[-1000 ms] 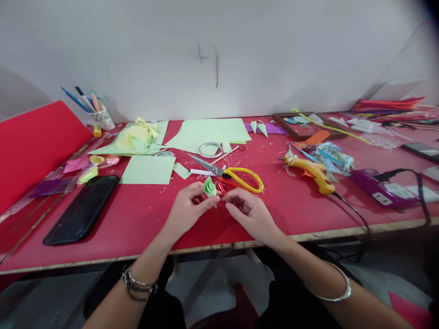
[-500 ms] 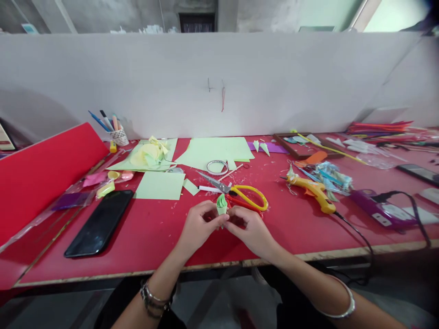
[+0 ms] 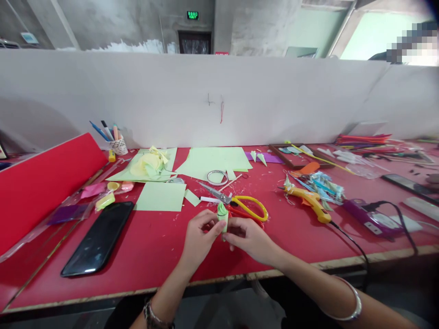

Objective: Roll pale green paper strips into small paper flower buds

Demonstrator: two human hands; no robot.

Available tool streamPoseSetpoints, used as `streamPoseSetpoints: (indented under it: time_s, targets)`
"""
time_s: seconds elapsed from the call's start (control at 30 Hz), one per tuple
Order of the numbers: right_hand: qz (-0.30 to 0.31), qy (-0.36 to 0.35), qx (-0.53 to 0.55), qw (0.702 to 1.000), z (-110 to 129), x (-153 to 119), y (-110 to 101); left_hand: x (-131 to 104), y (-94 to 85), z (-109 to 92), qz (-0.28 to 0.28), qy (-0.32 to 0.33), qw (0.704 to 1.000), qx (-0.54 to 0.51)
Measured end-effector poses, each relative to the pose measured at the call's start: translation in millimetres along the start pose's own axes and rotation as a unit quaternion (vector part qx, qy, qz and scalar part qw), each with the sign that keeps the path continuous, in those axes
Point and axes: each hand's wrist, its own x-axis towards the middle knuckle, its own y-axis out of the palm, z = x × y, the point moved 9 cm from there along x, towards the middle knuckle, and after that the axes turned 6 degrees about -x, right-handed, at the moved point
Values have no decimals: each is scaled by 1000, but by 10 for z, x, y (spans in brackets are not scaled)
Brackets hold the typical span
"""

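A small green paper cone (image 3: 222,214) with curled layers at its top stands upright between my hands, over the table's front part. My left hand (image 3: 203,232) pinches its side between thumb and fingers. Around its narrow lower end, the fingers of my right hand (image 3: 247,235) are closed. Just beyond the cone lie scissors with yellow handles (image 3: 252,208), partly over red-handled ones (image 3: 240,213). A white pen (image 3: 210,199), a roll of tape (image 3: 217,177) and pale green sheets (image 3: 160,196) are behind them.
A black phone (image 3: 99,237) lies at the left, near a red board (image 3: 51,183). To the right are a yellow glue gun (image 3: 308,201) with its cord and a purple power strip (image 3: 373,219). Two small paper cones (image 3: 261,159) lie further back.
The camera view has tilted up and shifted slightly. My left thumb is higher along the cone, and my right fingers are at its lower end, with more of the cone showing.
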Motion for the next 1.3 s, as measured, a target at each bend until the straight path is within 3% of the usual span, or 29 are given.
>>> streamPoseSetpoints:
  time_s: [0.4, 0.6, 0.83, 1.03, 1.17, 1.23, 1.3]
  targets:
    - [-5, -4, -55, 998, 96, 96, -132, 28, -9, 60, 12, -9, 1000, 4]
    - [13, -3, -55, 998, 138, 138, -102, 21, -126, 27, -39, 0, 999, 15]
    - [42, -24, -85, 995, 298, 239, -114, 5, -211, 147, -81, -55, 994, -57]
    - [62, -34, -110, 991, 273, 329, -108, 12, -257, 264, -101, -97, 983, -120]
    - [40, -23, -184, 982, 197, 456, -346, 24, -213, 268, -79, -115, 981, -137]
    - [-26, -18, -319, 947, 199, 553, -657, 27, -177, 253, -63, -117, 983, -130]
    - [-73, -3, -365, 928, 189, 653, -999, 23, -153, 253, -54, -124, 983, -120]
